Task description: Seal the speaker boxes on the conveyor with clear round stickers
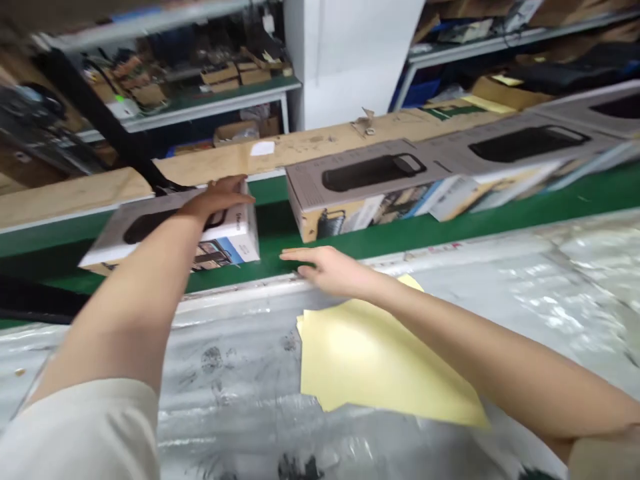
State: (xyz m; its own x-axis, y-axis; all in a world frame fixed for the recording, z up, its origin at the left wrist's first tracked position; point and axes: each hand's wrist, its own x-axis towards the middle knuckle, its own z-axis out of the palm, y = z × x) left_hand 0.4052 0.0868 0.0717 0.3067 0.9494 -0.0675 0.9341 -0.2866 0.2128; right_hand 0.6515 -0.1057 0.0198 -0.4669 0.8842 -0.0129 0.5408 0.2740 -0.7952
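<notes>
My left hand [223, 195] lies over the right end of a printed cardboard box [143, 223], its fingers bent over the top edge; their far side is partly hidden. The box pictures a black cylindrical object with a handle and stands on a green surface [273, 230]. My right hand [330, 268] is stretched out flat above the green surface's near edge, fingers pointing left with nothing in them. Just beyond it stands a second, similar box [360, 180], apart from the first. Yellow sheets [380, 360] lie below my right forearm.
Another similar box [525, 143] continues the row to the right. Clear plastic film covers the near table [235, 393]. A dark metal post [107, 123] rises behind the left box. Farther back are a wooden ledge [310, 141], a white pillar [355, 60] and cluttered shelves [215, 100].
</notes>
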